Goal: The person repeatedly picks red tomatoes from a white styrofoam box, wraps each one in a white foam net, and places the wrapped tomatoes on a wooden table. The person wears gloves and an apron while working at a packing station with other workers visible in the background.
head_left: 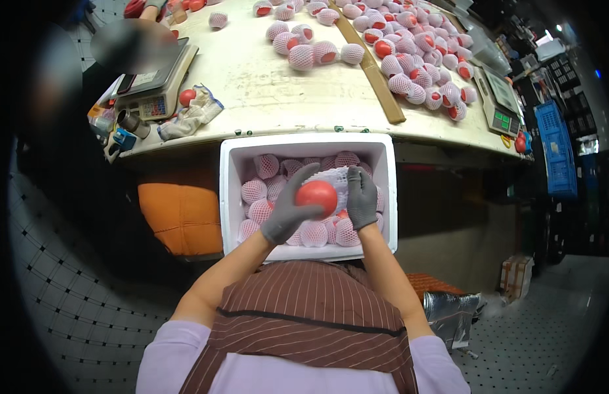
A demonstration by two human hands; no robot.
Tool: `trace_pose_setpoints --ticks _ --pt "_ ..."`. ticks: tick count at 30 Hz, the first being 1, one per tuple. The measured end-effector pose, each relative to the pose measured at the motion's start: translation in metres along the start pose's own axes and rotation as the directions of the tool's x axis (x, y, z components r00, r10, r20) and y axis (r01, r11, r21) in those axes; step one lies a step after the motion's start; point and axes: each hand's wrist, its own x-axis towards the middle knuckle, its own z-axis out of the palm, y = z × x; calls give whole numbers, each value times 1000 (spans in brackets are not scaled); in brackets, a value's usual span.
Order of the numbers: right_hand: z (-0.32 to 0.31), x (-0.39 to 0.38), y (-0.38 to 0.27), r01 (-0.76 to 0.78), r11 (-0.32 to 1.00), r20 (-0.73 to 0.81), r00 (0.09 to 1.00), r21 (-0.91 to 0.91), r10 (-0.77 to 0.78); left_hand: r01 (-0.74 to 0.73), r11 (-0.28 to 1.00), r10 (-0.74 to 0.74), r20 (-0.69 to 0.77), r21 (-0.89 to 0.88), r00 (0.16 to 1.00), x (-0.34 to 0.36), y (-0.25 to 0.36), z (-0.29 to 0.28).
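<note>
Fruit [316, 196]: red, round, held over the white foam box [233, 197], partly inside a white net sleeve [335, 177]. Left hand [288, 211], grey-gloved, fingers curled, cups the fruit from the left and below. Right hand [361, 199], grey-gloved, fingers together, grips the sleeve at the fruit's right side. The box holds sleeved fruits [254, 191] and sits against the table [265, 98], which carries more sleeved fruits and two scales [155, 85].

One white foam box [233, 197], two weighing scales [153, 85], one wooden slat [373, 72], one bare red fruit [316, 196].
</note>
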Motion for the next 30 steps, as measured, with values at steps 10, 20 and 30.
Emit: trace_pose_setpoints --ticks 10,20,30 --pt "-18 -27 -28 -554 -132 553 832 822 -48 -112 778 148 -8 618 989 -12 -14 11" --pt "-45 -25 -64 12 865 89 994 502 -65 338 308 -288 251 -889 924 -8 -18 34" --pt "-10 -38 -33 133 972 141 977 194 -162 247 969 -245 -184 -13 952 -8 -26 46"
